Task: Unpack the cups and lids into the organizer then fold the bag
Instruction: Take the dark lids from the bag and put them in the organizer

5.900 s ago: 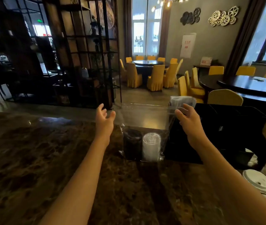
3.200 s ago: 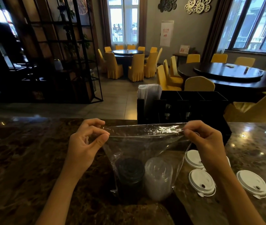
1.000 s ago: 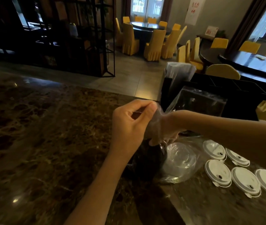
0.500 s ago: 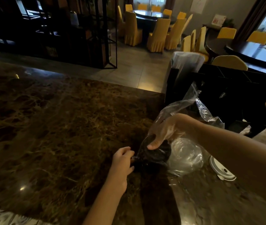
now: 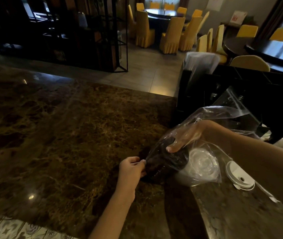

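A clear plastic bag (image 5: 223, 114) lies tilted on the dark marble counter (image 5: 68, 135). Inside it are a stack of black lids (image 5: 168, 163) and a stack of clear cups (image 5: 202, 164). My right hand (image 5: 183, 137) is inside the bag, fingers closed on the top of the black stack. My left hand (image 5: 132, 168) pinches the bag's lower left corner against the counter. The black organizer (image 5: 240, 94) stands just behind the bag, with a wrapped white sleeve (image 5: 201, 64) in its left end.
A white lid (image 5: 240, 176) lies on the counter to the right of the bag, partly hidden by my right forearm. The counter's far edge runs behind the organizer. Beyond are yellow chairs, round tables and a black metal shelf.
My left hand dropped from the bag's mouth to its lower corner. My right hand went into the bag and gripped the black stack, which now tilts left.
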{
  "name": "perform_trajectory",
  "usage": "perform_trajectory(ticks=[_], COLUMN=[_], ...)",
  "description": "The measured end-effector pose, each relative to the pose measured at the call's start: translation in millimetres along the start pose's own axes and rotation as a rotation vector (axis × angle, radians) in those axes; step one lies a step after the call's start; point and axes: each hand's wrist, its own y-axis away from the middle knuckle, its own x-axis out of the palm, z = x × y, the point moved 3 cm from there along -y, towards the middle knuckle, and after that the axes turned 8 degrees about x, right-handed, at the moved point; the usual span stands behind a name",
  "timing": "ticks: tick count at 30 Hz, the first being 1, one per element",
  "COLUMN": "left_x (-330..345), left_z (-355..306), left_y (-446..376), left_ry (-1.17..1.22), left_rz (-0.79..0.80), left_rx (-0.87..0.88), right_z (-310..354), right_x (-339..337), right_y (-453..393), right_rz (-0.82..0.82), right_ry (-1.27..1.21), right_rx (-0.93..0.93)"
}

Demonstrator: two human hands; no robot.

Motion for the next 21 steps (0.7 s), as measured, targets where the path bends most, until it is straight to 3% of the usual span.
perform_trajectory(ticks=[4, 6, 12, 15, 21], left_x=[0.7, 1.2, 10.2, 13.6, 12.7], left_z=[-2.2, -1.0, -2.4, -4.0, 0.5], left_y=[8.1, 13.8, 16.4, 11.6, -1.2], left_ry=[-0.046, 0.001, 0.527, 0.630, 0.694], left_rz=[-0.081, -0.124, -0.043, 0.003, -0.027], left_rx=[0.026, 0.018, -0.165, -0.203, -0.256], right_z=[-0.6, -5.6, 12.2, 12.0, 0.7], right_x=[-2.8, -11.4, 4.6, 7.3, -0.3], right_y=[10.6, 12.6, 28.2, 29.1, 15.2], right_rz=[-0.023, -0.066, -0.135, -0.097, -0.263], right_ry=[-0.017, -0.036, 0.042, 0.051, -0.155], right_rx=[0.041, -0.026, -0.023, -0.047, -0.152])
